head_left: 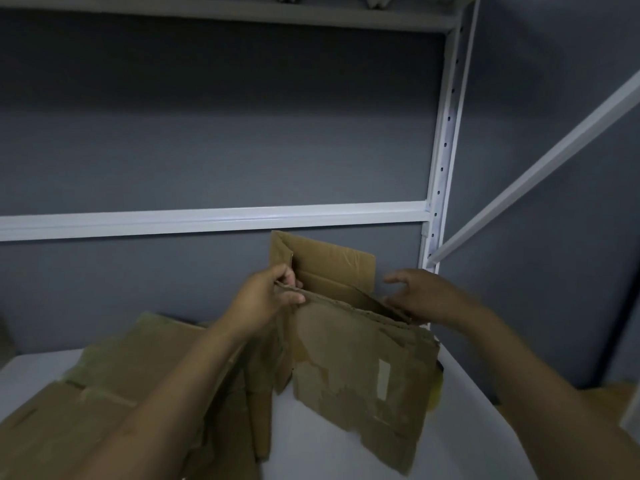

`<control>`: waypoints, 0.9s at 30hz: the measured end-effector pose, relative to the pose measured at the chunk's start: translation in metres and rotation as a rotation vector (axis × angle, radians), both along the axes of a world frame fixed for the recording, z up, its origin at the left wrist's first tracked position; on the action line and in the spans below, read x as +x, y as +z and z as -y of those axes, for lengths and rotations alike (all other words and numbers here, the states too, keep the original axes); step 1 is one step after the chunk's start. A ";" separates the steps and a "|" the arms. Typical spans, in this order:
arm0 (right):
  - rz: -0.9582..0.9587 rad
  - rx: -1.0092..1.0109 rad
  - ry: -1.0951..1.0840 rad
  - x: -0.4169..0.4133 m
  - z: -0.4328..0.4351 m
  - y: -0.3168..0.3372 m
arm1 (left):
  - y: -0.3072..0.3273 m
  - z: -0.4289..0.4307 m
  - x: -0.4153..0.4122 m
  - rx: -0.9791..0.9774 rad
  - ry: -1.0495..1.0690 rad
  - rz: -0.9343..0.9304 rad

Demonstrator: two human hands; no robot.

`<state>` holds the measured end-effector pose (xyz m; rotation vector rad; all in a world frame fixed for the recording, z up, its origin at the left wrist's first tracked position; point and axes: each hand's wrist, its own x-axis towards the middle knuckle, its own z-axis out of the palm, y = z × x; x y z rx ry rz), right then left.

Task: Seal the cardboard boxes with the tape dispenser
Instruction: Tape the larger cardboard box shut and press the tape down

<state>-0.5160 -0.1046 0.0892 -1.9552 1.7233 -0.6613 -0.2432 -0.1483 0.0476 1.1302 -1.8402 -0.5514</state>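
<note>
Two hands are opening up one box (360,358): the left hand (266,299) pinches its near edge, the right hand (426,299) spreads loose at the other corner. Next, probably, squaring it up for taping.

- The flat cardboard pile (104,393) runs off the left and bottom edges.
- A yellow thing (437,386) is mostly hidden behind the box (360,368).
- The right hand (426,296) is blurred.
</note>
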 end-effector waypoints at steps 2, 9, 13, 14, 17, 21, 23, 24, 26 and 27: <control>0.095 0.050 0.033 0.002 -0.001 0.001 | 0.001 -0.002 0.002 -0.014 0.013 0.015; -0.242 -0.099 -0.067 0.017 0.001 0.014 | 0.006 -0.013 0.011 -0.085 -0.017 0.155; -0.375 -0.239 -0.276 0.008 0.009 0.030 | 0.011 -0.019 0.027 -0.090 -0.011 0.156; -0.348 -0.297 -0.305 0.004 0.011 0.032 | 0.013 -0.020 0.034 -0.082 -0.006 0.155; -0.283 -0.418 -0.394 -0.002 0.014 0.026 | 0.018 -0.027 0.055 -0.007 -0.045 0.172; -0.103 -0.415 -0.455 -0.004 0.022 0.007 | 0.021 -0.038 0.060 0.100 -0.159 0.257; 0.111 -0.406 -0.384 -0.005 0.021 0.005 | 0.022 -0.040 0.059 0.105 -0.159 0.266; 0.230 -0.379 -0.319 -0.005 0.016 0.004 | 0.021 -0.040 0.059 0.104 -0.156 0.263; 0.384 -0.252 -0.166 -0.001 0.004 0.003 | 0.019 -0.037 0.059 0.102 -0.165 0.270; 0.374 -0.183 -0.095 0.001 0.000 0.001 | 0.017 -0.036 0.058 0.107 -0.170 0.275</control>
